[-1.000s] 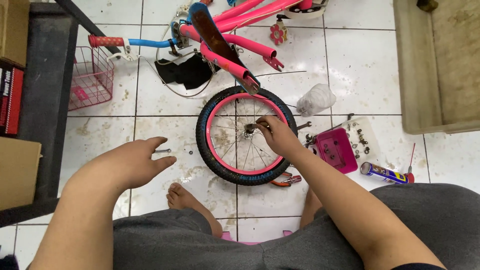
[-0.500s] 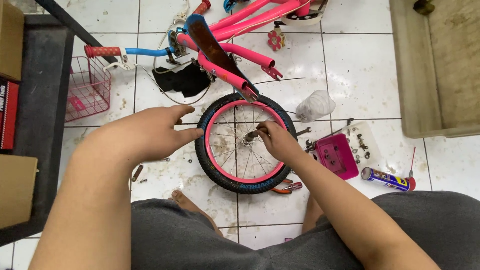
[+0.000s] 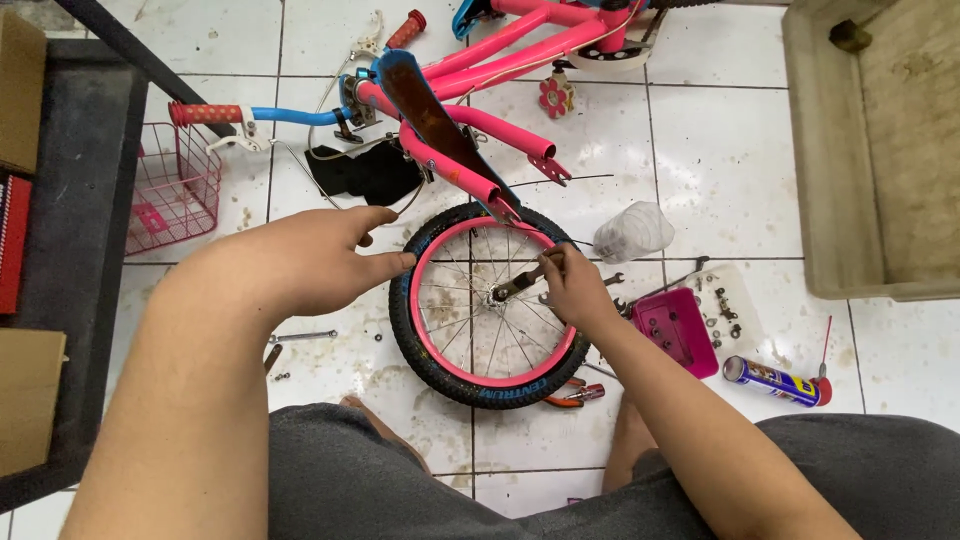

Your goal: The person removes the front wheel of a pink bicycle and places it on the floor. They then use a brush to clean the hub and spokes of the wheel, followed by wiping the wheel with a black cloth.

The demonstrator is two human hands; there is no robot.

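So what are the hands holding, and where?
The right hand grips a wrench by its handle end at the wheel hub. The left hand holds nothing.

arms: bare, no sleeves | legs: dark grey shorts | feet: bare

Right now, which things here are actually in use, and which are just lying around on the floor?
In use: bicycle wheel, wrench in right hand, left hand at the tyre.

Lying about: spray can, pink parts tray, pliers, pink basket.
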